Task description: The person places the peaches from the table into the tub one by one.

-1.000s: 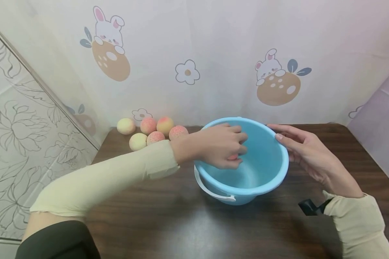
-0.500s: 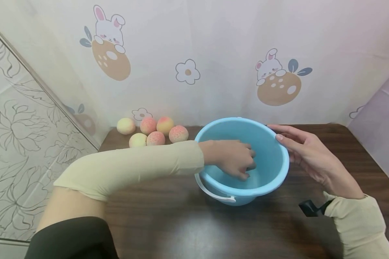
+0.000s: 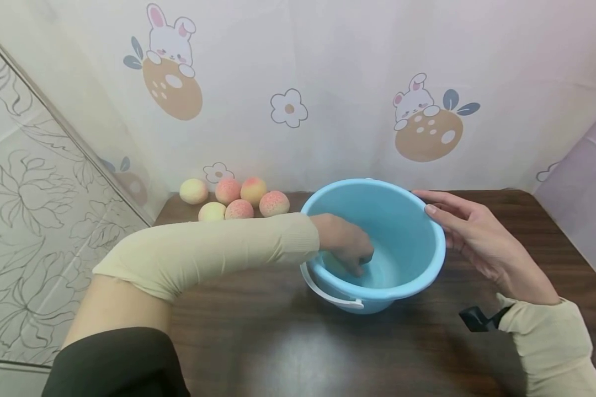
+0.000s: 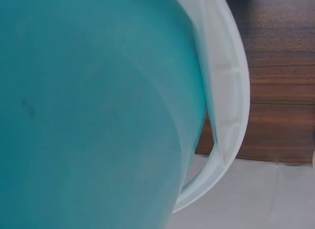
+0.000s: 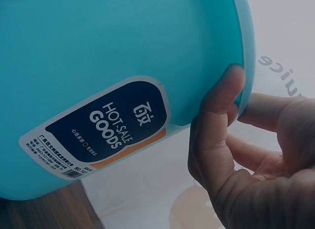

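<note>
A light-blue bucket stands on the dark wooden table, its white handle lowered along the near left side. My left hand reaches down inside it with curled fingers. The peach seen in that hand earlier is hidden now. In the left wrist view only the bucket's outer wall and handle show. My right hand grips the bucket's right rim, pinching it between thumb and fingers; the right wrist view shows this hand beside a label. Several peaches lie left of the bucket.
The table runs back to a wall hung with a white rabbit-print curtain. A white panel with flower outlines stands on the left. My left forearm crosses in front of the nearest peaches.
Carrying a pinkish peach at first, my left hand has gone deeper into the bucket, first rightward, then slightly back left. The right hand keeps its grip on the rim.
</note>
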Available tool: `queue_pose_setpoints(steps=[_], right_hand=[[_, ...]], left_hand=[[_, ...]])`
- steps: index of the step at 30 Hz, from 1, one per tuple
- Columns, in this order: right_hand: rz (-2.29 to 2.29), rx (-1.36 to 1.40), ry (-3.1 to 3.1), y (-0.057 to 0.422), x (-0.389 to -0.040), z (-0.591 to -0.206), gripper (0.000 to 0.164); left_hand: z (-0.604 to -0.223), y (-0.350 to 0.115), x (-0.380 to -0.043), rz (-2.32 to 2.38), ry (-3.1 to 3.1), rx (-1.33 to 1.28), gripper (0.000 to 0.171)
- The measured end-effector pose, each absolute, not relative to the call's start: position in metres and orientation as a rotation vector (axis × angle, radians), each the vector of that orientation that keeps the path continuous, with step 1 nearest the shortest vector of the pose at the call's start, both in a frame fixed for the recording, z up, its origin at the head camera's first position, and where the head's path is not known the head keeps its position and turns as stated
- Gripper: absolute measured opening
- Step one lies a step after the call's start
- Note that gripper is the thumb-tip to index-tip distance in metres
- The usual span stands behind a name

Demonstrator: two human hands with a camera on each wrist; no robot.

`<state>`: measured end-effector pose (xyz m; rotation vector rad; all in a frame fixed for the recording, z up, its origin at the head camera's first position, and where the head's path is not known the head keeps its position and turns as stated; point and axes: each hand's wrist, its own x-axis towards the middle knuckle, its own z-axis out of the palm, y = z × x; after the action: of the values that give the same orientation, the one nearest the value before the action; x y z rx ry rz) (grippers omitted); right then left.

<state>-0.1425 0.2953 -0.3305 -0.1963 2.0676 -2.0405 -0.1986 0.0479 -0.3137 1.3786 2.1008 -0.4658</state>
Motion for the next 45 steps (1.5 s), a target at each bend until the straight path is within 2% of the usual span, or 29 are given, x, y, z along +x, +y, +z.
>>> queue_pose_setpoints(steps=[10, 26, 32, 41, 45], right_hand=[[-2.054, -0.205, 2.042, 0.296, -0.144, -0.328, 0.046], [-2.011, -0.145, 2.075, 0.295, -0.145, -0.329, 0.045], [-2.024, -0.123, 2.071, 0.296, -0.144, -0.329, 0.045], [-2.031, -0.159, 2.038, 0.300, -0.145, -0.331, 0.044], [-2.021, -0.170, 2.034, 0.298, -0.146, -0.330, 0.044]], left_hand=[[-0.303, 0.041, -0.199, -0.536, 2.058, 1.263, 0.034], [-0.299, 0.039, -0.194, -0.531, 2.060, 1.277, 0.018], [-0.291, 0.040, -0.192, -0.521, 2.164, 1.282, 0.025], [-0.276, 0.030, -0.195, -0.519, 2.348, 1.533, 0.041], [-0.265, 0.020, -0.198, -0.492, 2.416, 1.605, 0.040]])
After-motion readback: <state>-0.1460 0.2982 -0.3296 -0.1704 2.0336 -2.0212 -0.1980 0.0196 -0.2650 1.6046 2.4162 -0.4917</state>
